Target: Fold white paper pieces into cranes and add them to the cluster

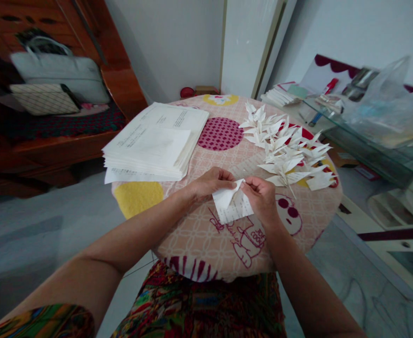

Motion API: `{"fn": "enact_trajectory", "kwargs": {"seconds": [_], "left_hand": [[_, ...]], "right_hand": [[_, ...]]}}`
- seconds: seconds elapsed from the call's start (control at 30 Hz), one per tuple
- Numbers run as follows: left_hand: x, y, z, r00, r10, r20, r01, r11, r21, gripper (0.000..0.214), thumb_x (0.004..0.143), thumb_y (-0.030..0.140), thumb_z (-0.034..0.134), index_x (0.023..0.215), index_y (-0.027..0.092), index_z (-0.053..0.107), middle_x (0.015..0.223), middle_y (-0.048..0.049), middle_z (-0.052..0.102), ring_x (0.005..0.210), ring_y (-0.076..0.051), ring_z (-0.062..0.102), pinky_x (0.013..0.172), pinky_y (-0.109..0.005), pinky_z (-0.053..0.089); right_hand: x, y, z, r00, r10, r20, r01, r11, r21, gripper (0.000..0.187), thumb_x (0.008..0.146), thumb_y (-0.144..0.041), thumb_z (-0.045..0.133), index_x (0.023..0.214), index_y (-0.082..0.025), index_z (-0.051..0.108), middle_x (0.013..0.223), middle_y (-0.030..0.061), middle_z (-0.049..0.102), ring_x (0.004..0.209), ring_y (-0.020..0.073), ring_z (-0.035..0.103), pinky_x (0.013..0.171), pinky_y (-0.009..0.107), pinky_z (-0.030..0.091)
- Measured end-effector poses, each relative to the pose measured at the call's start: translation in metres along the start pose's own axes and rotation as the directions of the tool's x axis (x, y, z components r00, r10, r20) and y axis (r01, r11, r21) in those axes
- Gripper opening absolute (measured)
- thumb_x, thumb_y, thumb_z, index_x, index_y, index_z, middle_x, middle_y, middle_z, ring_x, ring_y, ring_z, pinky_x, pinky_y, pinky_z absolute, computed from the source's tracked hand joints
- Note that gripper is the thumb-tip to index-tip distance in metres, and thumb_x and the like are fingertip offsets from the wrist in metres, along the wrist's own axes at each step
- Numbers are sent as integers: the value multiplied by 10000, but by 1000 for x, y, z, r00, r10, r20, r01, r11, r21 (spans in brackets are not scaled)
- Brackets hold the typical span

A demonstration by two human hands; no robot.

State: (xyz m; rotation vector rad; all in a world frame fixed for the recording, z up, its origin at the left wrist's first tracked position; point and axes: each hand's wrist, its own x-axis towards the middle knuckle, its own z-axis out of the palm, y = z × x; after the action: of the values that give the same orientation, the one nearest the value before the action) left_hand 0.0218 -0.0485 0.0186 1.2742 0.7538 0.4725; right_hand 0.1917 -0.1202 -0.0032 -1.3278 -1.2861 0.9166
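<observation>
Between my two hands is a small sheet of printed paper (235, 207), partly folded at its top edge. My left hand (211, 183) pinches the upper left part of it, thumb on top. With closed fingers, my right hand (262, 195) grips the upper right corner. The paper is held just over the round table (195, 244), which has a patterned pink cloth. Beyond my right hand lies a heap of folded paper cranes (280, 141). To the left, a thick stack of printed sheets (146, 141) has a smaller blank piece (166, 148) on top.
A glass-topped stand (375, 145) on the right carries a clear plastic bag (386, 103), a red marker (331, 86) and papers (280, 96). At the left, a wooden bench (122, 94) holds a pale handbag (62, 72) and a checked pouch (44, 99).
</observation>
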Motion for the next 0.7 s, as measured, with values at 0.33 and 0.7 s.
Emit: {"fn": "enact_trajectory", "kwargs": {"seconds": [0.33,0.7], "left_hand": [[2,-3,0,999,49,-6,-49,998,49,201,719,292,764,718,122,655,585,3,585,488,-64,475,462,-200,279],[2,1,1,1000,29,-9,-28,997,73,102,726,199,710,679,132,648,565,10,578,465,-60,476,455,-199,292]], "right_hand": [[0,-3,0,999,-9,-50,9,1000,-13,216,803,-362,625,670,-192,639,566,-26,499,509,108,400,466,243,300],[-1,-1,1,998,36,-48,-34,999,33,210,790,-341,642,652,-184,661,554,-29,503,510,108,423,472,246,305]]}}
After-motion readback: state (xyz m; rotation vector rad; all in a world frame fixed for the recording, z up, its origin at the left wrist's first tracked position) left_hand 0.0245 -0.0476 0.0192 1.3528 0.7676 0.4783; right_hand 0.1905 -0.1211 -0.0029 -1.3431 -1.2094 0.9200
